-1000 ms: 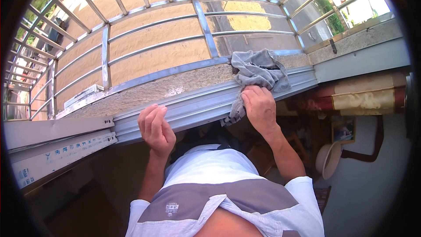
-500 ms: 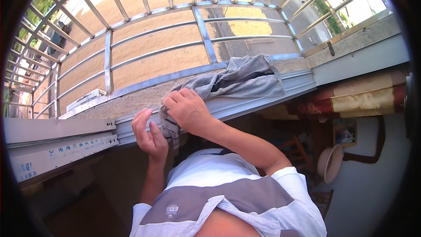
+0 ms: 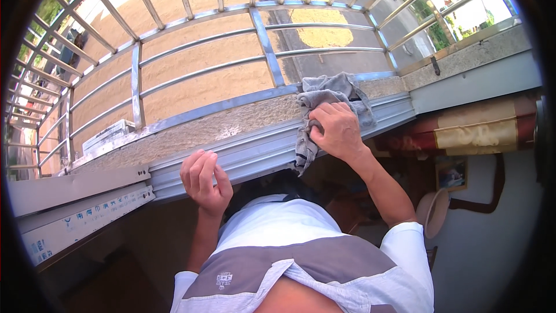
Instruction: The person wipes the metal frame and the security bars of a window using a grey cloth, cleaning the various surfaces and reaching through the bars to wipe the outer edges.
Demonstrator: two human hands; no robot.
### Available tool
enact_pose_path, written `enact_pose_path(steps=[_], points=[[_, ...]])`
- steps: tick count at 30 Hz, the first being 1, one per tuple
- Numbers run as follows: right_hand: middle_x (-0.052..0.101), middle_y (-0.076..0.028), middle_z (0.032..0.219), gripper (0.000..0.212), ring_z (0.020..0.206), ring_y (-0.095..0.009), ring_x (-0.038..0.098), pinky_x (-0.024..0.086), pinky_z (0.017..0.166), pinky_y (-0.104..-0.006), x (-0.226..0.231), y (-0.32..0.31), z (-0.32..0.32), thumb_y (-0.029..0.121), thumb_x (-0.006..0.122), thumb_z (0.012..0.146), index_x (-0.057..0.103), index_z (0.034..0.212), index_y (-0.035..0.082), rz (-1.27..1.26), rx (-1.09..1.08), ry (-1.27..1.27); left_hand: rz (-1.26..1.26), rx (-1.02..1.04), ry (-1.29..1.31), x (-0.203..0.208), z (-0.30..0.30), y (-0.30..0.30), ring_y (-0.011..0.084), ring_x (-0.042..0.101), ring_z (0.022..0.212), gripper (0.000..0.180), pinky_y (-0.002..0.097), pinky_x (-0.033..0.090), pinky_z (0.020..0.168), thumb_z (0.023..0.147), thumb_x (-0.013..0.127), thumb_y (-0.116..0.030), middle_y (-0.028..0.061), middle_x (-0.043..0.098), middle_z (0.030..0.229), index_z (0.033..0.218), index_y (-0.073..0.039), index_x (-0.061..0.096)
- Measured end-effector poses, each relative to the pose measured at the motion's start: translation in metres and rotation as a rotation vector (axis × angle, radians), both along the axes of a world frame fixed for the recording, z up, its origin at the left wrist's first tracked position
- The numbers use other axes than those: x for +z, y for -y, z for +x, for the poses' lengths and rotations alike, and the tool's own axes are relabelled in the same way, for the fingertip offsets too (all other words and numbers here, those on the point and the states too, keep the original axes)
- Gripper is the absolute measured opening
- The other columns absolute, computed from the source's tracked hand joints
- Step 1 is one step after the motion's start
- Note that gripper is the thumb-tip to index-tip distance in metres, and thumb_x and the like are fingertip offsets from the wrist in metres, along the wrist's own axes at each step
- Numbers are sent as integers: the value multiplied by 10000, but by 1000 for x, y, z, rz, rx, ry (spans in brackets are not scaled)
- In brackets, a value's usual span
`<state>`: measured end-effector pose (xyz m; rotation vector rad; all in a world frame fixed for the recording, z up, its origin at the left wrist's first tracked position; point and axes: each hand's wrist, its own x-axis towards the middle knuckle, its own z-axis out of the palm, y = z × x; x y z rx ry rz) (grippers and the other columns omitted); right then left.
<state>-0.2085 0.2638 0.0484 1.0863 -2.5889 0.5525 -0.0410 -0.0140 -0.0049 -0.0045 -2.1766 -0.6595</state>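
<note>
Right of the frame's centre, the right hand (image 3: 337, 131) grips a bunched grey cloth (image 3: 329, 85) on the window track (image 3: 255, 149); left of centre, the left hand's (image 3: 205, 181) grip is loosely parted.

Relative to half a second earlier, the right hand (image 3: 339, 130) lies farther right along the metal track (image 3: 255, 148), well apart from the left hand (image 3: 207, 179) instead of just beside it. The grey cloth (image 3: 330, 86), previously stretched out rightward from the grip, is now bunched under and beyond it, a loose tail hanging at its near left. Track formerly covered, left of the grip, is exposed. The right forearm (image 3: 387, 188), previously slanting across the torso, now approaches from the grip's near right.
</note>
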Motion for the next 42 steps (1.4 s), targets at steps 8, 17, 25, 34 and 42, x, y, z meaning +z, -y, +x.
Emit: enact_pose_path(steps=[8,17,25,34,42], points=[[648,-64,867,121,821,-281,634,491,870,-385,-18,47,22,117,694,720,668,837,99,-134,66,24,-81,38,34,0,-3,2,357,659,1104,244,487,485,1019,896,628,13,147,695,1101,1134,-7,678],[682,-73,872,141,895,-302,654,485,957,-409,-7,-140,-56,134,646,747,690,879,109,76,-190,-189,-83,143,75,-3,-1,2,360,645,1126,246,472,480,1032,937,611,21,175,692,1155,1175,28,674],[663,-106,914,128,937,-328,641,446,1078,-483,-13,-262,-113,107,616,808,660,924,76,302,-340,-194,-112,237,99,-7,-3,-1,361,644,1137,243,480,483,1036,946,605,10,174,687,1139,1178,25,674],[609,-127,827,95,880,-378,621,489,901,-465,-24,-163,-65,29,583,772,573,851,81,-139,-182,-106,-169,297,91,-14,-4,1,347,656,1129,242,465,492,1043,966,599,6,167,702,1157,1191,7,689],[632,-92,824,24,854,-308,648,470,961,-416,-16,-212,-87,90,602,807,596,830,97,81,-237,-210,-196,313,121,-17,0,7,355,655,1130,225,461,490,1043,976,598,-1,177,699,1160,1180,18,690]])
